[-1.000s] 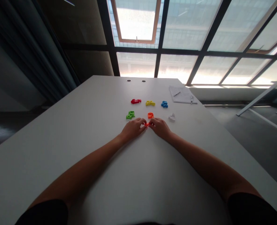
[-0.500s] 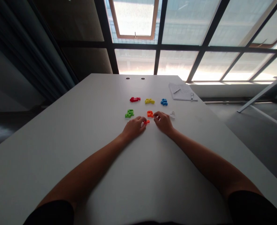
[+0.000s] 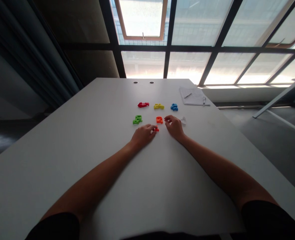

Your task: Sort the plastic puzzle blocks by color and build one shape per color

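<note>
Pinched between the thumb and fingers of my left hand [image 3: 143, 134] is a small orange-red plastic piece [image 3: 156, 129], low over the white table or resting on it. Just beyond it lies an orange plastic block [image 3: 159, 120]. My right hand [image 3: 174, 127] is to the right of that block, its fingers bent and apart with nothing visible in them. A white or clear piece [image 3: 183, 120] is partly hidden behind my right hand. Left of the orange block sits a green piece [image 3: 137, 119]. Farther back, red [image 3: 143, 104], yellow [image 3: 158, 106] and blue [image 3: 174, 107] plastic pieces form a row.
Paper sheets [image 3: 193, 96] with pens lie near the right edge of the white table [image 3: 107, 110]. Two round holes are near its far edge. Windows stand beyond, a dark curtain [image 3: 37, 50] hangs at left, and a white table leg [image 3: 274, 100] is at right.
The small orange-red piece has turned in my left fingers and looks more upright. My right fingertips have drawn slightly away from the orange block. The view has shifted a little.
</note>
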The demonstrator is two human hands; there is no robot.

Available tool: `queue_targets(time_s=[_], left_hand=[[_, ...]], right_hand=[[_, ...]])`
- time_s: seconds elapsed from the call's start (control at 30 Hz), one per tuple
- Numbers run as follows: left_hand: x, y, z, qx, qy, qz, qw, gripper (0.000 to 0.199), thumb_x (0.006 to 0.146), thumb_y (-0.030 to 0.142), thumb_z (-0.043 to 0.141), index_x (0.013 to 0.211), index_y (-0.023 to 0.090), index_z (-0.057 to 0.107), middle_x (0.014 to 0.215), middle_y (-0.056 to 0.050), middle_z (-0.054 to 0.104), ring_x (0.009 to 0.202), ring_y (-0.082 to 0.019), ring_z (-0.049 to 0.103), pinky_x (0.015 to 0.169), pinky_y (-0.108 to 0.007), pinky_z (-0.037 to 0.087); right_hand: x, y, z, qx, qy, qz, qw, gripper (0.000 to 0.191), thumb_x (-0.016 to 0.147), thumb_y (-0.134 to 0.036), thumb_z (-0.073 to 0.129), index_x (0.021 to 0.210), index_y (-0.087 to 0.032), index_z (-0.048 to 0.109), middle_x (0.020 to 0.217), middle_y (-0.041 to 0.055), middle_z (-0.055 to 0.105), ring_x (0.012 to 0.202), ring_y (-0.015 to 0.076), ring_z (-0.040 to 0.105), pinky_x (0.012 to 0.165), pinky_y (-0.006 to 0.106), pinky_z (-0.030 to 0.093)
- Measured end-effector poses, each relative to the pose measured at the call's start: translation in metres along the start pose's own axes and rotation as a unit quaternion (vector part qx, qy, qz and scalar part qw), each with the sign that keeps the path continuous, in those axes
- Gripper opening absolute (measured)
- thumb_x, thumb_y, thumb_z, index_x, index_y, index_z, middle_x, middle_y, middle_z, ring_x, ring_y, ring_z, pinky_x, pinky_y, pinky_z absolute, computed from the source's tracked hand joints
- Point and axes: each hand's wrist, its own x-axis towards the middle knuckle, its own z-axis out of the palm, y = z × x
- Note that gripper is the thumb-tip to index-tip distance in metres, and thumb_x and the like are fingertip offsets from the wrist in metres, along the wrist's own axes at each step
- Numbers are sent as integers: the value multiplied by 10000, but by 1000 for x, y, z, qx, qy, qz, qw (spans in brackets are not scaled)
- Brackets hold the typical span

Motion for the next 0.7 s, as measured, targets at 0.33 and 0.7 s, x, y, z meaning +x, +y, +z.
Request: queue_targets(time_s=[0.33, 0.7], left_hand=[[-1, 1, 1, 0, 22, 16, 1000, 311, 1003, 279, 593, 1283, 267, 730, 1251, -66, 748, 1013, -226, 699, 884, -343, 565], [0, 2, 1, 31, -13, 86, 996, 394, 1060, 343, 534, 1424, 287, 675, 1251, -85, 746, 1114, -256, 642, 932, -367, 549]], right_hand=[[1, 2, 2, -5, -24, 4, 1000, 254, 841, -123, 569, 1027, -201, 724, 1035, 71, 780, 817, 212, 709, 849, 355, 555], [1, 3, 3, -26, -47, 2, 999, 301, 863, -107, 592, 1109, -198, 738, 1119, 90, 775, 891, 227, 713, 917, 370, 561]])
